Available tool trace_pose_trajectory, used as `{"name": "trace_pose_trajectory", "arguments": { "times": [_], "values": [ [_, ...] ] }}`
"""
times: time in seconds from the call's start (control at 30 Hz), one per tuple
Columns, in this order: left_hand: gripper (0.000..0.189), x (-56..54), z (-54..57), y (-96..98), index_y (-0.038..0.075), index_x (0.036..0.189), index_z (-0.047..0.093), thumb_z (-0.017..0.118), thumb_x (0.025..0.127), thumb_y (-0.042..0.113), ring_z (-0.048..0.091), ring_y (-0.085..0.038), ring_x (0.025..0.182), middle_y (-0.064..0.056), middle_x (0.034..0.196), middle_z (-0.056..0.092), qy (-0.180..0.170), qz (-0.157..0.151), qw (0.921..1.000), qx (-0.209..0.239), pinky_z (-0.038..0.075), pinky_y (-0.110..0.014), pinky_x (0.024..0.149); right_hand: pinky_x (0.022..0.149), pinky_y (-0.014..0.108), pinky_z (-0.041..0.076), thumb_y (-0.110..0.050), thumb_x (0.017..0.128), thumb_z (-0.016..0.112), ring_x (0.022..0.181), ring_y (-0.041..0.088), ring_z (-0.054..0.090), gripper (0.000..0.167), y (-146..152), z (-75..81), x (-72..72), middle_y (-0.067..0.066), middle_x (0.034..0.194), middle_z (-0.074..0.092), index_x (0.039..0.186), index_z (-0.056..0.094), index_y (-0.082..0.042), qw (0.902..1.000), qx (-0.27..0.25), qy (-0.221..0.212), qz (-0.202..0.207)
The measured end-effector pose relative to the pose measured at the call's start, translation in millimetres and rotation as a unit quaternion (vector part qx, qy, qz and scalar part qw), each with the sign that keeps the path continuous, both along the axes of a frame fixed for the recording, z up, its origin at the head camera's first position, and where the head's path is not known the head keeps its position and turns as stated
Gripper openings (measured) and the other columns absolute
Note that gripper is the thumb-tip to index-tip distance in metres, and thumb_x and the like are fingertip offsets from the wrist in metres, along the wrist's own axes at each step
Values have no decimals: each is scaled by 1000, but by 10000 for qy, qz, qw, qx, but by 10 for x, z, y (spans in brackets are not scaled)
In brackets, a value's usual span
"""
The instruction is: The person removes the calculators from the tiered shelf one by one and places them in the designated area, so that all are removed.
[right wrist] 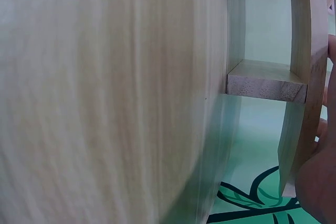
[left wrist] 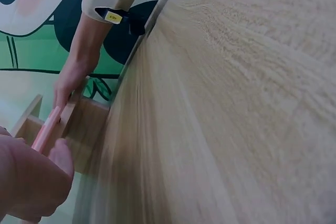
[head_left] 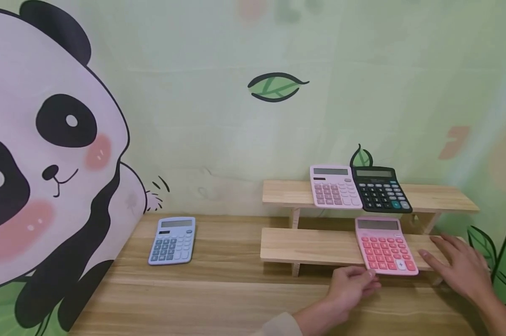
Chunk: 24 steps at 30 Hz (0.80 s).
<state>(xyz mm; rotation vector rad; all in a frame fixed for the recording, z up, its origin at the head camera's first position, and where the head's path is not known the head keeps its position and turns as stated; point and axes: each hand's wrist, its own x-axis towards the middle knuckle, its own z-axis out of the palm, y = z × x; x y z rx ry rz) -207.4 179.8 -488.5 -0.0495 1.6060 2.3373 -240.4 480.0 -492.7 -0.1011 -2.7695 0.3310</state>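
A pink calculator (head_left: pixel 385 247) lies tilted on the lower step of a wooden two-tier shelf (head_left: pixel 307 242), its near edge overhanging the front. My left hand (head_left: pixel 350 290) pinches its near left corner between thumb and fingers; in the left wrist view the pink edge (left wrist: pixel 47 129) shows beside that hand. On the lower step's right end rests my right hand (head_left: pixel 460 266), fingers spread and fairly straight, to the right of the calculator. Above, on the upper step, a pale pink calculator (head_left: pixel 336 186) and a black calculator (head_left: pixel 381 189) lean side by side.
A blue calculator (head_left: pixel 173 241) lies on the wood-grain table (head_left: pixel 194 298), well left of the shelf. Behind everything hangs a green backdrop (head_left: pixel 194 116) with a large panda printed at the left. Shelf supports (right wrist: pixel 268 80) stand under the steps.
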Motion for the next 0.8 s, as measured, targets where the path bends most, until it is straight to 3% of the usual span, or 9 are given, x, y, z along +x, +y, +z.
{"name": "trace_pose_trajectory", "arguments": {
  "times": [0.17,0.47,0.8],
  "values": [
    [10,-36,-65,72,-3,105,71,73,98,4,79,-33,89,-20,95,77,-112,60,9993,356,66,-37,82,106,89,17,-59,104,56,134,67,31,80,9,1,-6,43,148,38,144,50,10,10000,15,-36,-14],
    [12,-54,-121,113,-3,110,70,70,99,3,79,-33,89,-22,96,78,-250,224,9980,537,66,-39,83,107,88,18,-58,104,56,133,66,33,79,18,-9,-2,43,147,39,143,50,10,10000,68,-4,9],
    [10,-3,-153,-105,-3,109,71,69,99,0,79,-32,91,-20,94,78,-245,45,9982,540,67,-36,81,105,89,18,-58,104,57,132,68,33,78,9,-1,0,44,147,39,142,51,10,10000,45,8,22]
  ]
}}
